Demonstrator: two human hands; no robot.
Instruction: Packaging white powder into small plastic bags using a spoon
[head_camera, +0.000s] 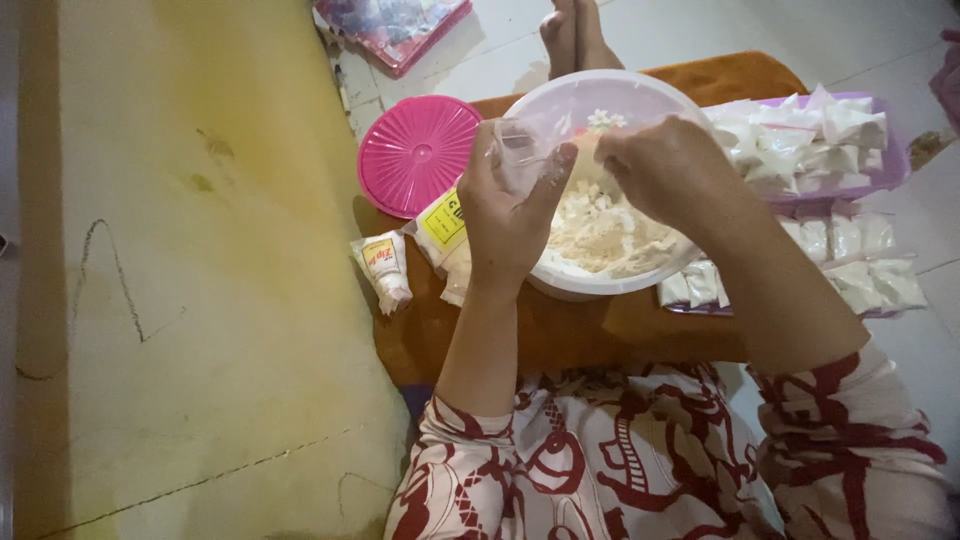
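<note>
My left hand (508, 205) holds a small clear plastic bag (522, 145) up by its mouth, over the near left rim of a white bowl (640, 92). My right hand (668, 170) is just to the right of it, fingers curled at the bag's opening, above the bowl. The bowl holds a pale, crumbly flour-like mixture (605, 235). It sits on an orange-brown board (570, 335) in front of my lap.
A round pink lid (415, 155) lies left of the bowl, with two small printed packets (385, 268) beside it. A purple tray (885, 172) of filled white bags stands at the right, more bags (855, 270) below it. A yellow mat (180, 270) covers the left; bare feet (572, 35) show at the top.
</note>
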